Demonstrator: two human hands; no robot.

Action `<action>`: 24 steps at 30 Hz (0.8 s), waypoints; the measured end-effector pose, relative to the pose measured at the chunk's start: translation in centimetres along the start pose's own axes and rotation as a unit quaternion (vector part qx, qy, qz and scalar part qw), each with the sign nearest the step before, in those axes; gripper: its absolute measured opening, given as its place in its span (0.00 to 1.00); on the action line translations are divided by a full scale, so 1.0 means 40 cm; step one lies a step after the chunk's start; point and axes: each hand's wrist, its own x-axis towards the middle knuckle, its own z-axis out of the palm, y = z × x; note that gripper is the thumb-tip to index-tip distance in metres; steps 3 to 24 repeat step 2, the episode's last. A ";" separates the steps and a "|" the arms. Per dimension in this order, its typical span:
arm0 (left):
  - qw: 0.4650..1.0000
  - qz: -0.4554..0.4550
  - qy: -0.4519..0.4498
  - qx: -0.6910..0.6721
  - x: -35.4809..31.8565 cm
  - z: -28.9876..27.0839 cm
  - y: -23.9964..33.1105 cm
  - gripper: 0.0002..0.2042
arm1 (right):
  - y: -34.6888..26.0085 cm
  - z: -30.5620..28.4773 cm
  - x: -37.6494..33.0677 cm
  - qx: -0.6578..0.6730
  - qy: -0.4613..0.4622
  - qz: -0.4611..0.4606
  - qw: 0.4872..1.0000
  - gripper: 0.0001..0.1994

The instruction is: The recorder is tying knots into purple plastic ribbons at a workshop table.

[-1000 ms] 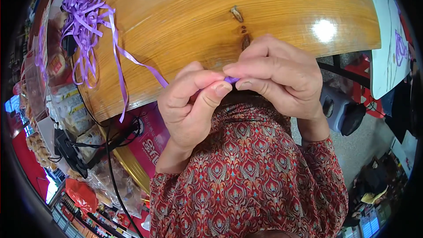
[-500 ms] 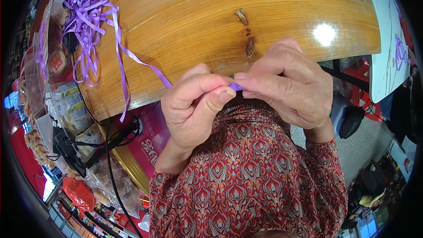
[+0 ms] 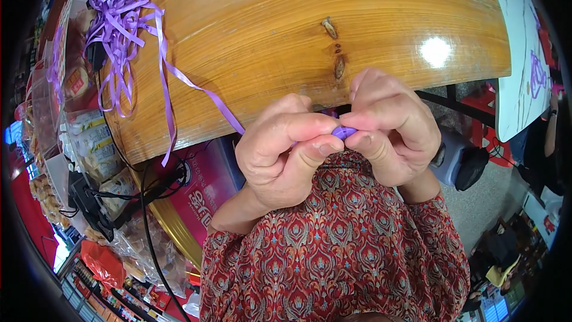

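Between my hands, just off the table's near edge, is a small folded or knotted bit of purple ribbon [image 3: 343,132]. My left hand [image 3: 283,150] pinches its left side between thumb and forefinger. On the other side my right hand [image 3: 398,128] pinches it the same way, thumb below and forefinger above. A ribbon strand [image 3: 221,106] runs from my left hand up to a loose heap of purple ribbon [image 3: 122,18] at the table's far left. The exact shape of the small folded piece is partly hidden by my fingertips.
The wooden table [image 3: 250,42] has a curved near edge. Packaged goods [image 3: 95,143] and black cables [image 3: 146,220] crowd the left side. A white marbled table [image 3: 518,42] at the right bears another purple ribbon piece [image 3: 538,71]. A red bag [image 3: 102,264] lies lower left.
Both hands have shifted slightly right and toward me with the ribbon. My right hand has turned so its thumb shows, and more of the purple piece is visible between the fingertips.
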 end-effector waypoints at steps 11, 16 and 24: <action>1.000 -0.001 -0.004 -0.007 0.003 -0.003 0.001 0.07 | -0.005 0.003 -0.007 0.025 0.000 0.043 0.999 0.10; 1.000 -0.001 -0.004 -0.007 0.003 -0.003 0.001 0.07 | -0.005 0.003 -0.007 0.025 0.000 0.043 0.999 0.10; 1.000 -0.001 -0.004 -0.007 0.003 -0.003 0.001 0.07 | -0.005 0.003 -0.007 0.025 0.000 0.043 0.999 0.10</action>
